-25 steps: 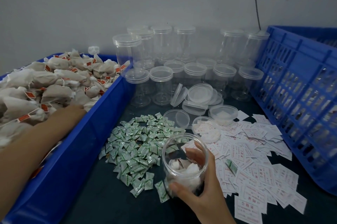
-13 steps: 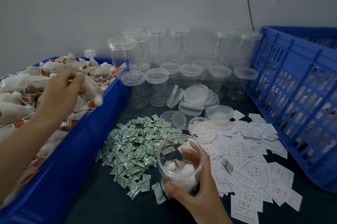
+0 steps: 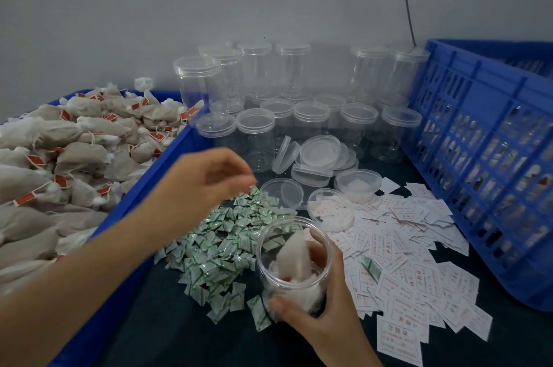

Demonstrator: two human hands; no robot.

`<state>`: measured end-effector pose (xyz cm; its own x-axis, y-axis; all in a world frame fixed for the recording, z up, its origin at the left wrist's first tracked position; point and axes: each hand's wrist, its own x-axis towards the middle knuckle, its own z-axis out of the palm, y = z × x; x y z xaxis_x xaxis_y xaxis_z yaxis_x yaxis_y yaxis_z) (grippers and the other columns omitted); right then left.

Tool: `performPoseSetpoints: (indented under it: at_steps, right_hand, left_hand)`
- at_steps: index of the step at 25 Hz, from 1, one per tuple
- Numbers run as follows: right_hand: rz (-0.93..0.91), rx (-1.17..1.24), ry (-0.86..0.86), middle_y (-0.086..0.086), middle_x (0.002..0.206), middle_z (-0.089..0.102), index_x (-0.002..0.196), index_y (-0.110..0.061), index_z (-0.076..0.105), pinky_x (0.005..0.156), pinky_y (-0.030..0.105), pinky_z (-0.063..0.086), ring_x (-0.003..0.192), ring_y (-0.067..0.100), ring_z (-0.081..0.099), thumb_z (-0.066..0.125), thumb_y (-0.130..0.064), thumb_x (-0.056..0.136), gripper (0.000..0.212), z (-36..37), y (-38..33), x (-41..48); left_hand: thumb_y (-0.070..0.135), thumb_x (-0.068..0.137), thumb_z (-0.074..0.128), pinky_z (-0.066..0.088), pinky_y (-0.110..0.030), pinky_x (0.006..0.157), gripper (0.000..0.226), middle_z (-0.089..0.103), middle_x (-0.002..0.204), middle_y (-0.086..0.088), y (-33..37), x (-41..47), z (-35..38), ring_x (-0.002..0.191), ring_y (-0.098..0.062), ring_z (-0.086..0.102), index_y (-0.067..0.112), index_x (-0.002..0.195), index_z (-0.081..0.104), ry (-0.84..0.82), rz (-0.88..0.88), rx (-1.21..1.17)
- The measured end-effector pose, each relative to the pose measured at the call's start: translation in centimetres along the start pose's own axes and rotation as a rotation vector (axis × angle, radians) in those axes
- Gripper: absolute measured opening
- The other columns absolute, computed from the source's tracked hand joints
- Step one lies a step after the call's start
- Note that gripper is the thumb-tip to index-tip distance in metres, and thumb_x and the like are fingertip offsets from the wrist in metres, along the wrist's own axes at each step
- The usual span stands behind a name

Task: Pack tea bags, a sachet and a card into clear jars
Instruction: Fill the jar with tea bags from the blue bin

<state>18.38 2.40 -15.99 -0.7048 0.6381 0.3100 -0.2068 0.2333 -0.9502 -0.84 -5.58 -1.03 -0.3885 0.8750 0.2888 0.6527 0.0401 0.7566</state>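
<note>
Open jar (image 3: 294, 265): right hand (image 3: 326, 307) grips it; left hand (image 3: 206, 178) blurred, grasp unclear. Risk: upright tea bag (image 3: 291, 253) jams, blocking further filling.

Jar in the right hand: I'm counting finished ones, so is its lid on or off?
Off: the jar has a bare rim, and a tea bag leans inside.

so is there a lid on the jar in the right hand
No, the jar the right hand holds has an open mouth.
</note>
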Motion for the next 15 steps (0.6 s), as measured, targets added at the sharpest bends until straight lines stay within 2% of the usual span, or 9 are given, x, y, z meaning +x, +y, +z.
performPoseSetpoints:
  at_steps: [2,4,5,7,9,10,12,15]
  right_hand:
    - [0.003,0.015,-0.012,-0.026,0.132,0.054,0.138,-0.056,0.037,0.091,0.011,0.049,0.122,0.0,0.057,0.091,-0.045,0.066,0.09,0.0,0.1,0.0]
    - [0.001,0.011,-0.011,-0.024,0.133,0.055,0.139,-0.055,0.038,0.092,0.012,0.049,0.122,0.001,0.057,0.091,-0.045,0.066,0.091,-0.1,0.2,0.0]
    - [-0.002,0.008,-0.008,-0.022,0.134,0.055,0.139,-0.054,0.038,0.093,0.013,0.049,0.123,0.003,0.057,0.092,-0.045,0.066,0.092,-0.1,0.2,0.0]
    - [-0.003,0.015,-0.015,-0.019,0.138,0.054,0.141,-0.051,0.037,0.096,0.015,0.048,0.127,0.006,0.056,0.092,-0.044,0.066,0.094,-0.1,0.3,0.0]
    - [-0.001,0.021,-0.02,-0.017,0.14,0.053,0.141,-0.051,0.037,0.097,0.015,0.048,0.129,0.007,0.055,0.093,-0.042,0.066,0.094,-0.1,0.5,0.0]
    - [-0.001,0.019,-0.019,-0.018,0.14,0.053,0.141,-0.051,0.037,0.096,0.014,0.048,0.128,0.006,0.055,0.093,-0.042,0.066,0.094,-0.1,0.6,-0.1]
    - [0.001,0.009,-0.014,-0.019,0.139,0.054,0.141,-0.052,0.037,0.096,0.013,0.048,0.127,0.005,0.056,0.092,-0.044,0.066,0.094,-0.2,0.6,-0.1]
    - [-0.002,0.013,-0.016,-0.019,0.138,0.054,0.14,-0.053,0.037,0.095,0.013,0.048,0.125,0.004,0.056,0.092,-0.045,0.066,0.093,-0.2,0.5,0.0]
  left_hand:
    - [0.012,0.085,0.069,0.051,-0.017,0.075,0.005,0.07,0.08,0.005,-3.1,1.4,-2.9,0.079,-0.008,0.066,0.015,0.088,0.067,0.235,-0.02,0.248]
    - [0.008,0.087,0.066,0.047,-0.027,0.08,0.007,0.069,0.092,-0.005,-7.1,2.4,-6.4,0.082,-0.016,0.061,0.01,0.094,0.066,0.34,-0.174,0.522]
    - [0.007,0.089,0.063,0.046,-0.032,0.08,0.011,0.067,0.1,-0.011,-9.4,2.4,-8.0,0.084,-0.019,0.058,0.008,0.1,0.064,0.293,-0.308,0.655]
    - [0.011,0.092,0.059,0.046,-0.037,0.084,0.022,0.06,0.117,-0.016,-13.0,1.4,-9.9,0.092,-0.025,0.056,0.008,0.114,0.058,0.017,-0.595,0.871]
    - [0.019,0.095,0.054,0.047,-0.035,0.091,0.023,0.055,0.125,-0.011,-14.3,0.5,-9.9,0.105,-0.024,0.056,0.016,0.118,0.056,-0.241,-0.649,1.065]
    - [0.02,0.097,0.05,0.047,-0.034,0.093,0.019,0.056,0.124,-0.009,-14.2,0.5,-9.5,0.107,-0.023,0.056,0.018,0.114,0.058,-0.262,-0.61,1.096]
    - [0.016,0.1,0.043,0.046,-0.034,0.093,0.019,0.058,0.122,-0.011,-13.7,0.6,-8.9,0.107,-0.026,0.056,0.015,0.11,0.06,-0.176,-0.594,1.033]
    - [0.008,0.094,0.052,0.048,-0.041,0.086,0.012,0.061,0.109,-0.016,-13.8,0.6,-8.9,0.097,-0.03,0.057,0.009,0.102,0.061,0.005,-0.558,0.903]
